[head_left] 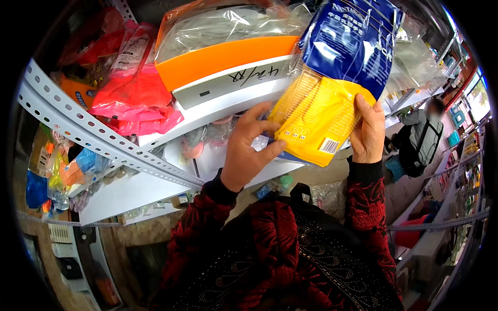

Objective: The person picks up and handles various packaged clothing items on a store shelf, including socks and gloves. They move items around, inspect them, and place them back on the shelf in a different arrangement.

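Note:
A plastic packet (321, 116), blue at the top and yellow below, is held tilted in front of the shelf. A barcode shows at its lower corner, and clear film glints along its left side. My right hand (369, 132) grips its right edge, thumb on the yellow face and the other fingers hidden behind. At the lower left edge, my left hand (248, 147) has its thumb and fingers closed on the packet. What lies inside the packet cannot be made out.
Behind the packet, an orange-edged box (223, 59) of clear bags stands on a white shelf. Pink-red packets (137, 98) lie to its left, beside a perforated metal upright (104, 132). Colourful packages (78, 168) fill a lower shelf. At right, a person (423, 135) stands in the aisle.

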